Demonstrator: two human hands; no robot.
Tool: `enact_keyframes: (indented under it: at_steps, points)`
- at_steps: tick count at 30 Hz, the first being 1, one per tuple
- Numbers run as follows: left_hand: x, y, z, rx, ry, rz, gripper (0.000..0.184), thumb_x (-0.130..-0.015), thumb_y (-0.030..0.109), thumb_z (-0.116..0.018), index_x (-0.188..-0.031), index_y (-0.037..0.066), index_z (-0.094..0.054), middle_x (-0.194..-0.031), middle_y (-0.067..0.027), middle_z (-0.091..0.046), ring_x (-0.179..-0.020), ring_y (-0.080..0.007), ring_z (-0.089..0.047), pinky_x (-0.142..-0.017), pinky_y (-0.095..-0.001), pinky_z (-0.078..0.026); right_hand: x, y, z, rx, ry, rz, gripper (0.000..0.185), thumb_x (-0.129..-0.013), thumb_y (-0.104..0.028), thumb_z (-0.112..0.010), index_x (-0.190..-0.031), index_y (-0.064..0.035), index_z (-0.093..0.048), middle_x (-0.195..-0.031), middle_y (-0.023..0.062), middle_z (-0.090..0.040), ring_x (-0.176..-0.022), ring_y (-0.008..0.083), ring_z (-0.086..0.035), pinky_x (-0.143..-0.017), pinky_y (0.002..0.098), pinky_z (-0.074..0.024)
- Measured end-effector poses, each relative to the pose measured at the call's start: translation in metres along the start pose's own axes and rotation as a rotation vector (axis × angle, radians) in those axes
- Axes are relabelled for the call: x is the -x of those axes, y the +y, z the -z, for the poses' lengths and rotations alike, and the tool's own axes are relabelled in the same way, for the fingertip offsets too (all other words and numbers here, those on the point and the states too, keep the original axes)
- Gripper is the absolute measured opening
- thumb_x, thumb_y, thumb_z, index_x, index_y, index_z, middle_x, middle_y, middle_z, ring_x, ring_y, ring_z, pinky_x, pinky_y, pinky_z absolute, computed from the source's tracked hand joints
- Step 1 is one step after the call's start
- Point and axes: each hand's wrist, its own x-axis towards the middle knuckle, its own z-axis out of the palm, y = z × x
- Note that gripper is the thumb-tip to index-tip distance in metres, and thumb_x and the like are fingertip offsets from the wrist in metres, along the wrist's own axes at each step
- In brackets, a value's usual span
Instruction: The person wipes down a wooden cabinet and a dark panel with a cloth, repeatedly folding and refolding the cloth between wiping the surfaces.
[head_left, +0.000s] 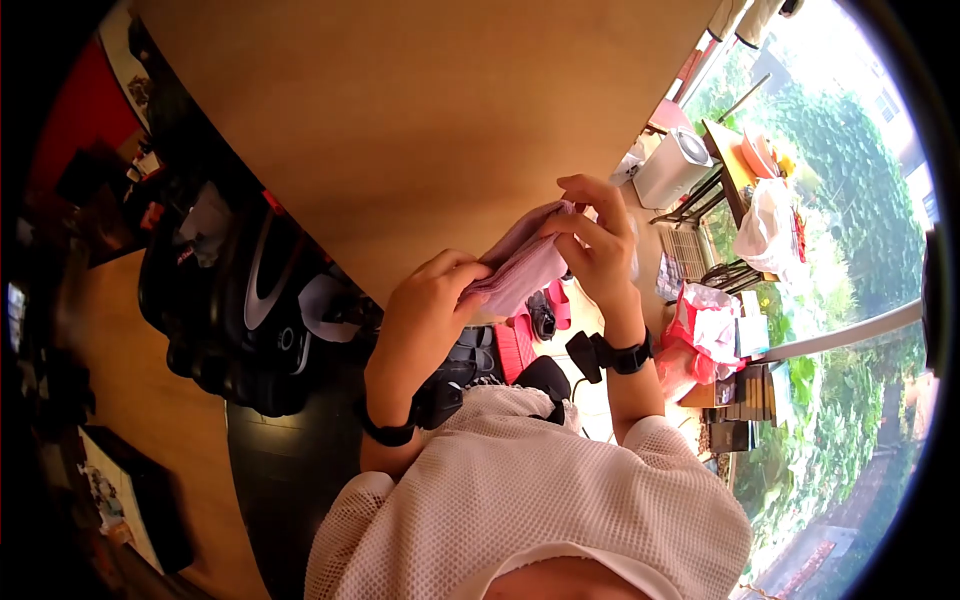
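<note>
A folded pink cloth (522, 268) is held up between my two hands, in front of a broad wooden panel. My left hand (430, 300) pinches its lower left end, thumb and fingers closed on the layers. At the upper right end, my right hand (597, 238) grips the cloth between thumb and fingers, with the index finger bent above it. Several layers show along the cloth's near edge. Dark bands circle both of my wrists.
The wooden panel (420, 110) fills the view ahead. Left of it stands a black padded massage chair (250, 310). Shoes (542, 315) lie on the floor below my hands. At the right are a white appliance (674, 168), a red-and-white bag (703, 325) and a large window.
</note>
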Motion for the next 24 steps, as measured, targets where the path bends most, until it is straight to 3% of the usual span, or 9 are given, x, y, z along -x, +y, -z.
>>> enact_keyframes:
  at_steps: [2,5,8,12,16,24]
  points:
    - [0.0,0.001,0.001,-0.058,0.025,0.01,0.02,-0.078,0.004,-0.064,-0.098,0.0,-0.063,-0.097,-0.0088,-0.061,-0.076,-0.0259,-0.062,-0.066,-0.0319,-0.049,0.003,-0.001,0.002,-0.034,-0.054,-0.121,0.02,-0.067,0.009,-0.057,-0.079,-0.0035,-0.066,-0.11,0.0108,-0.057,-0.088,0.024,-0.058,-0.073,0.0333,-0.0481]
    - [-0.002,0.002,0.001,-0.248,0.133,-0.061,0.019,-0.077,0.003,-0.061,-0.095,0.002,-0.064,-0.094,-0.0072,-0.06,-0.09,-0.0255,-0.058,-0.075,-0.0347,-0.048,0.005,0.008,0.0,-0.063,-0.152,-0.212,0.02,-0.07,0.009,-0.051,-0.082,0.0015,-0.066,-0.106,0.0132,-0.062,-0.083,0.0211,-0.063,-0.073,0.0308,-0.0496]
    - [-0.005,0.0,-0.003,-0.34,0.174,-0.133,0.018,-0.077,0.003,-0.059,-0.095,0.002,-0.065,-0.093,-0.0061,-0.059,-0.086,-0.0242,-0.058,-0.074,-0.0348,-0.048,0.008,0.019,-0.007,-0.346,-0.259,-0.451,0.019,-0.076,0.005,-0.049,-0.087,0.0055,-0.065,-0.105,0.0124,-0.063,-0.085,0.0202,-0.064,-0.075,0.0313,-0.0497]
    - [-0.003,-0.005,-0.002,-0.355,0.164,-0.108,0.021,-0.076,-0.002,-0.059,-0.095,0.004,-0.066,-0.092,-0.0069,-0.06,-0.085,-0.0254,-0.057,-0.072,-0.0355,-0.048,0.012,0.029,-0.017,-0.275,-0.398,-0.504,0.014,-0.083,-0.004,-0.058,-0.092,0.004,-0.066,-0.098,0.0081,-0.066,-0.08,0.0166,-0.062,-0.07,0.0284,-0.0479]
    - [-0.001,-0.012,0.002,-0.354,0.14,-0.106,0.021,-0.076,-0.002,-0.059,-0.096,0.002,-0.065,-0.093,-0.0093,-0.06,-0.085,-0.0271,-0.058,-0.073,-0.036,-0.048,0.013,0.028,-0.022,-0.304,-0.515,-0.39,0.01,-0.079,-0.004,-0.064,-0.087,0.0008,-0.066,-0.091,0.0071,-0.066,-0.074,0.0152,-0.059,-0.066,0.0279,-0.0455]
    - [0.009,-0.039,-0.006,-0.113,0.049,0.102,0.025,-0.077,0.002,-0.061,-0.102,-0.001,-0.062,-0.097,-0.0148,-0.061,-0.085,-0.0326,-0.059,-0.075,-0.0348,-0.047,0.014,0.025,-0.025,-0.275,-0.525,-0.344,0.007,-0.082,-0.003,-0.06,-0.089,-0.0002,-0.06,-0.086,0.0091,-0.06,-0.076,0.0203,-0.058,-0.068,0.0304,-0.046]
